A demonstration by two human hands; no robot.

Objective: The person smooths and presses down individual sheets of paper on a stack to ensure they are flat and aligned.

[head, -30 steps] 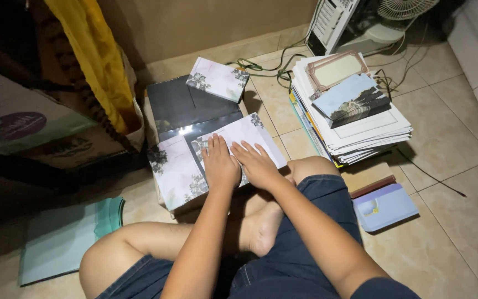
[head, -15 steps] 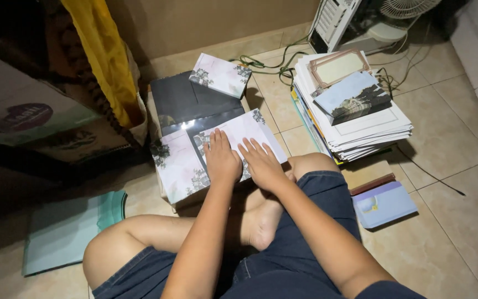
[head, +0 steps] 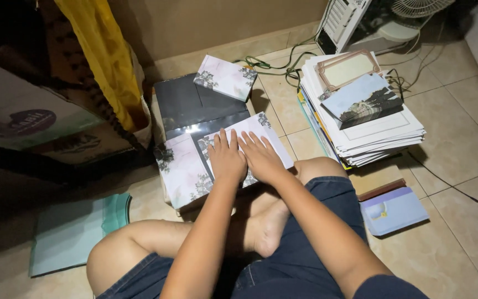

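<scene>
Both hands (head: 244, 158) flat (side by side), on card (head: 261, 133)

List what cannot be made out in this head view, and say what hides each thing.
- Floral card: its middle is covered by the left hand and right hand.
- Paper stack: lower sheets are hidden by those on top.
- Fan: cut off by the top edge.
- Cardboard box: its print is dark and blurred.

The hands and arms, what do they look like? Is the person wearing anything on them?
Both arms are bare from the elbows down, no sleeves showing. The left hand and right hand have no gloves, rings, watch or bracelet that can be seen. Dark blue shorts cover the lap.
</scene>
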